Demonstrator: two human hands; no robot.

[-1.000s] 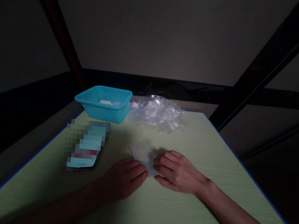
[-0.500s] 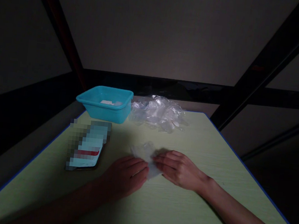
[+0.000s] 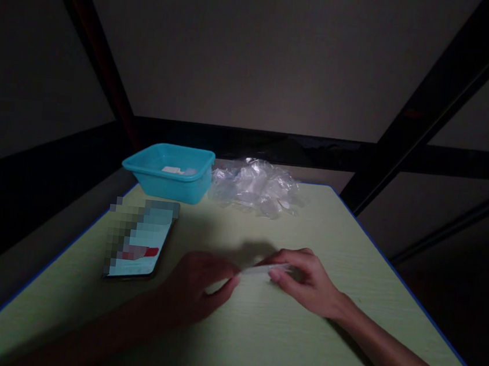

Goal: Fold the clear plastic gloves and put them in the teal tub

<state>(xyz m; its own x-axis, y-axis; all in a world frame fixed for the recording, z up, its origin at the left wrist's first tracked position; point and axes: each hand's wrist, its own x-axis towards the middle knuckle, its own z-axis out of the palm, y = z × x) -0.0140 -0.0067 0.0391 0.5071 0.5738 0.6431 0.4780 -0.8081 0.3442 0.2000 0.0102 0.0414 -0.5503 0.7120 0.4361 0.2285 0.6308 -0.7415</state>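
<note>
A small translucent plastic bag (image 3: 257, 270) is stretched between my two hands, a little above the table, seen nearly edge-on as a thin pale strip. My left hand (image 3: 198, 286) is in shadow and pinches the bag's left end between thumb and fingers. At its other end, my right hand (image 3: 306, 280) grips it, with the thumb in front and the fingers behind. Whatever the bag may contain cannot be made out.
A turquoise plastic basket (image 3: 169, 185) holding small white items stands at the back left. Beside it lies a crumpled heap of clear plastic (image 3: 255, 187). A phone (image 3: 144, 242) with a lit screen rests on the pale green table (image 3: 253, 347), which has a blue edge.
Both hands have lifted the bag off the table and tilted it from lying flat to nearly edge-on. My fingers have gone from resting on it to pinching its ends.
</note>
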